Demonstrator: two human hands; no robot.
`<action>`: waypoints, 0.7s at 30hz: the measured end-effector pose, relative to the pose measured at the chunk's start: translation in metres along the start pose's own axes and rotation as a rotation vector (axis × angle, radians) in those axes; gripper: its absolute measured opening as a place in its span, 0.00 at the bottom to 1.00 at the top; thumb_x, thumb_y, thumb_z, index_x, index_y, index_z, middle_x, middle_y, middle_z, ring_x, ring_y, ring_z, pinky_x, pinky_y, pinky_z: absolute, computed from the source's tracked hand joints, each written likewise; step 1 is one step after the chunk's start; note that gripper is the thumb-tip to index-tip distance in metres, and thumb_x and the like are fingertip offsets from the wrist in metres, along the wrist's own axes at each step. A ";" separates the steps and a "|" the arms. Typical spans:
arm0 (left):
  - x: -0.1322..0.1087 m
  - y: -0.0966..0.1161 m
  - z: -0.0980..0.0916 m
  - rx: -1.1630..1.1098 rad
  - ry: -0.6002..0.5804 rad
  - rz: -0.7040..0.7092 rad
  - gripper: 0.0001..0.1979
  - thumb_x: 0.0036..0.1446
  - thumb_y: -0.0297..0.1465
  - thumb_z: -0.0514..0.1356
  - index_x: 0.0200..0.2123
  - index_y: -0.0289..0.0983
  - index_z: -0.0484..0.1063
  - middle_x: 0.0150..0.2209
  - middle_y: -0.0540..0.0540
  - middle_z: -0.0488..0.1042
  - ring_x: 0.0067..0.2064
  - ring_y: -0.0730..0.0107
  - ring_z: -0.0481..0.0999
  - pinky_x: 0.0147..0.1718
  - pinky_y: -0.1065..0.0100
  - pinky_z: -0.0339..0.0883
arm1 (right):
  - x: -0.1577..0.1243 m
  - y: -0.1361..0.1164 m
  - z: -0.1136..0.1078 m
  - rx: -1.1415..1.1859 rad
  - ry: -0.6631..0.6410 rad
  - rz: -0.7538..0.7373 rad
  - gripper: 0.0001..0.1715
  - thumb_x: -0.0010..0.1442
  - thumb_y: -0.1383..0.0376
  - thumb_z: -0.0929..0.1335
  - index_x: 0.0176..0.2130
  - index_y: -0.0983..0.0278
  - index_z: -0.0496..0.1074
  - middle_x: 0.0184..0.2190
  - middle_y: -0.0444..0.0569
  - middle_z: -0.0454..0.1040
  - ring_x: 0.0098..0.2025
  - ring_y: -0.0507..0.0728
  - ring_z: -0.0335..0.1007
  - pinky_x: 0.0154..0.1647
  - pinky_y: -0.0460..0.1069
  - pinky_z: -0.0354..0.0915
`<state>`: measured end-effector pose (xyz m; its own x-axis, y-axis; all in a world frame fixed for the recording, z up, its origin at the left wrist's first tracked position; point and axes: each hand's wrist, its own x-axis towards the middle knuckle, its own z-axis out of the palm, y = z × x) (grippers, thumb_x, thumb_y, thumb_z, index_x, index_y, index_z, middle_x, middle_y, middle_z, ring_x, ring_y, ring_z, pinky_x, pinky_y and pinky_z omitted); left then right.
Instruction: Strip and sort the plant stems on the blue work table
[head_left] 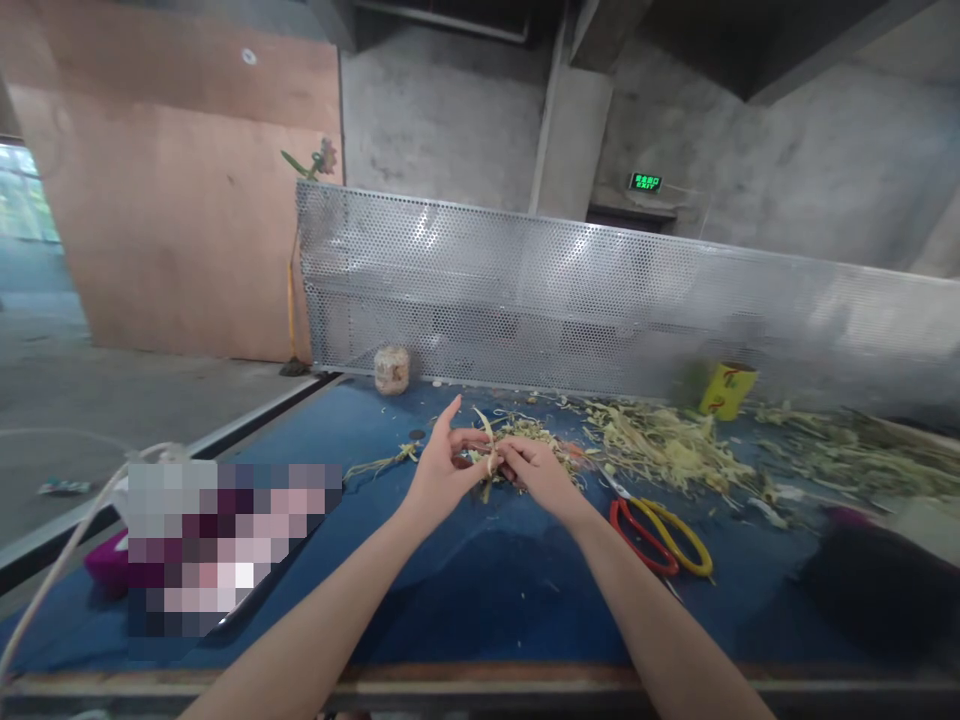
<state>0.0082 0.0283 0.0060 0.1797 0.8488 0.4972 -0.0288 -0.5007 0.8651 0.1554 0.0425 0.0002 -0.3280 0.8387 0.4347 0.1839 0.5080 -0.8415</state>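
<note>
- White cable [60,560] loops over the far-left edge of the blue counter [465,590], next to a blurred-out patch. It is well apart from both hands.
- Small pale jar [391,369] stands at the back left, against the perforated metal screen [600,290].
- Left hand [442,470]: index finger sticks up free. The thumb and the other fingers are closed in a pinch on the near end of a pale strip [491,450] of dried plant fibre.
- The pale strip sits between the two hands, just above the counter and over a small heap of the same scraps. Its upper tip pokes up past the fingers.
- Right hand [541,472]: fingers curled in, pinching the same strip from the other side. The fingertips of the two hands almost touch.
- Risk, my read: the strip looks thin and dry, so pulling the hands apart too hard could snap or fray it. The pinch is small, so it could also slip out and get lost among the look-alike scraps right below.
- Red-and-yellow scissors [660,535] lie flat near the right forearm, and a sweep of that arm could knock them.
- Shredded fibre pile [667,445] spreads behind the scissors.
- Yellow cup [727,390] stands at the back by the screen.
- Dark object [877,590] at far right is too blurred to identify.
</note>
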 end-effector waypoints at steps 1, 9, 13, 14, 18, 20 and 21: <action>0.000 -0.001 -0.001 0.015 -0.023 -0.002 0.42 0.43 0.30 0.61 0.58 0.36 0.38 0.37 0.43 0.70 0.38 0.68 0.71 0.30 0.70 0.64 | 0.000 0.000 0.000 0.008 0.001 0.013 0.18 0.54 0.53 0.61 0.23 0.64 0.64 0.14 0.39 0.55 0.16 0.47 0.48 0.16 0.43 0.47; -0.003 -0.002 -0.005 0.378 -0.005 0.172 0.36 0.49 0.33 0.56 0.58 0.40 0.40 0.35 0.47 0.71 0.34 0.70 0.71 0.28 0.69 0.65 | 0.002 0.001 -0.002 -0.042 0.067 0.018 0.20 0.55 0.52 0.60 0.21 0.64 0.61 0.14 0.39 0.54 0.16 0.47 0.49 0.16 0.43 0.48; -0.004 -0.002 -0.005 0.458 -0.018 0.170 0.33 0.51 0.31 0.54 0.58 0.41 0.42 0.34 0.48 0.71 0.33 0.71 0.71 0.28 0.69 0.65 | 0.002 0.000 -0.002 -0.094 0.093 -0.037 0.19 0.54 0.54 0.61 0.22 0.64 0.65 0.15 0.40 0.55 0.18 0.47 0.50 0.17 0.43 0.49; -0.004 -0.002 -0.004 0.446 -0.015 0.166 0.33 0.50 0.31 0.54 0.58 0.42 0.42 0.34 0.48 0.71 0.33 0.72 0.70 0.28 0.69 0.65 | 0.002 0.000 -0.001 -0.087 0.086 -0.037 0.18 0.54 0.54 0.61 0.23 0.64 0.66 0.15 0.40 0.56 0.18 0.47 0.50 0.17 0.43 0.48; -0.003 -0.003 -0.003 0.280 0.007 0.132 0.35 0.48 0.29 0.56 0.57 0.40 0.42 0.36 0.46 0.69 0.36 0.70 0.70 0.30 0.69 0.65 | 0.001 -0.003 0.000 0.015 0.084 0.030 0.14 0.51 0.55 0.63 0.27 0.64 0.68 0.16 0.40 0.56 0.16 0.46 0.48 0.15 0.43 0.47; -0.002 -0.004 -0.001 0.113 0.004 0.048 0.34 0.47 0.28 0.56 0.56 0.37 0.43 0.37 0.44 0.69 0.38 0.70 0.70 0.33 0.68 0.65 | 0.001 -0.006 0.001 0.072 0.091 0.051 0.13 0.49 0.55 0.65 0.28 0.64 0.67 0.16 0.39 0.56 0.16 0.46 0.47 0.15 0.43 0.47; -0.001 -0.004 0.000 0.033 0.002 0.004 0.34 0.47 0.28 0.56 0.56 0.36 0.44 0.37 0.44 0.70 0.39 0.69 0.70 0.35 0.67 0.65 | 0.001 -0.007 0.001 0.108 0.084 0.055 0.13 0.49 0.55 0.65 0.28 0.64 0.66 0.17 0.39 0.56 0.16 0.46 0.47 0.15 0.42 0.47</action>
<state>0.0079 0.0295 0.0021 0.1780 0.8472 0.5005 0.0033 -0.5091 0.8607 0.1529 0.0393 0.0056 -0.2405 0.8805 0.4084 0.0971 0.4405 -0.8925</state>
